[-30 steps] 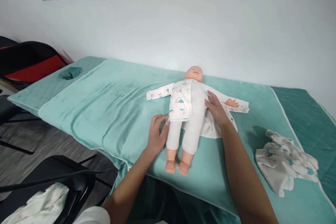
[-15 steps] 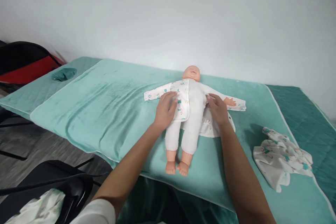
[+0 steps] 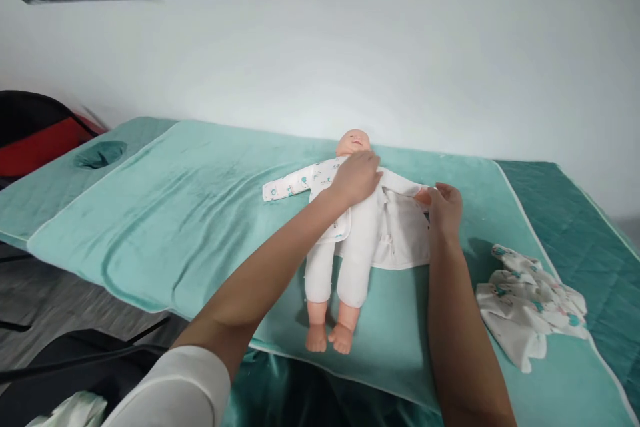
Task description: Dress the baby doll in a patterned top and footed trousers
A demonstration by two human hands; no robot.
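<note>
A baby doll (image 3: 361,233) lies on its back on the mint-green sheet, its head towards the wall. The white printed baby jacket (image 3: 393,230) is spread open beneath it, one front panel folded over the chest. Across the doll's upper chest and shoulder rests my left hand (image 3: 357,178), fingers together and curled against it; the fingertips are partly hidden. At the doll's outstretched hand, my right hand (image 3: 447,209) is closed in a pinch on the end of the jacket sleeve. My fingers cover most of that cuff.
A crumpled printed baby garment (image 3: 535,300) lies on the sheet to the right. The padded bed (image 3: 140,213) has a face hole at its left end and stands against a white wall. Black chairs (image 3: 60,373) are at the left, one with cloth on it.
My left hand has moved from the jacket's front panel up to the doll's upper chest. My right hand has gone outward from the doll's side to the sleeve end, uncovering the jacket's spread panel.
</note>
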